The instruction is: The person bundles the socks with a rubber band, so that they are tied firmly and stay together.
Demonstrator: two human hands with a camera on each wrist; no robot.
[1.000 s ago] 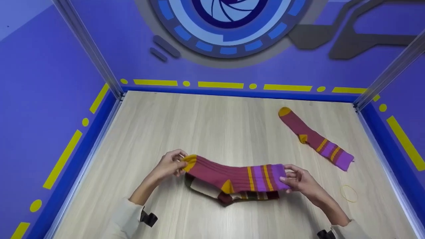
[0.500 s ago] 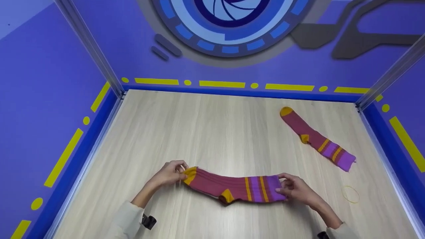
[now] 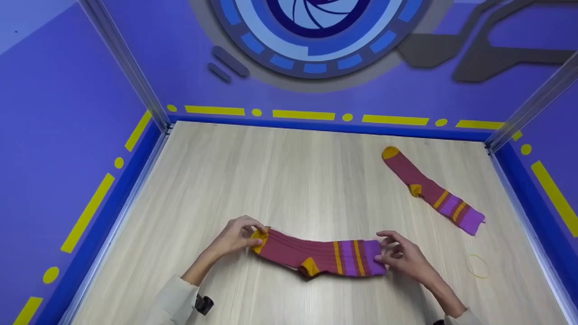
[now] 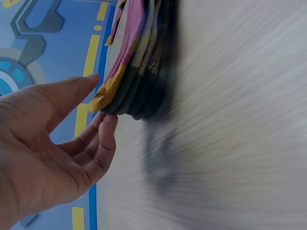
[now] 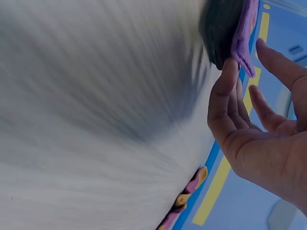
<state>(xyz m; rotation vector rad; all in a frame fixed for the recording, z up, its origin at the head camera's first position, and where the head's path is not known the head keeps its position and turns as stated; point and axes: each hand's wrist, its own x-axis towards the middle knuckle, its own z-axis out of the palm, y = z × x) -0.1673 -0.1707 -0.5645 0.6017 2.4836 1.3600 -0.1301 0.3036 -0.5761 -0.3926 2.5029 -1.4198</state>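
A maroon sock with a mustard toe and heel and a purple striped cuff lies on top of a stack of dark green socks, mostly hidden from above. At the toe end, my left hand has its thumb and fingers spread around the mustard tip; a gap shows between thumb and sock in the left wrist view. My right hand is at the purple cuff, fingertips right at its edge and the thumb apart from it in the right wrist view. Neither hand pinches the fabric.
A matching maroon sock lies slanted at the back right of the wooden table. Near the right side is a thin yellow rubber band. Blue walls with yellow marks enclose the table at the back and sides.
The maroon sock came down toward me onto the dark patterned sock, which it now covers. Both hands have loosened, and the left has shifted slightly right over the toe.
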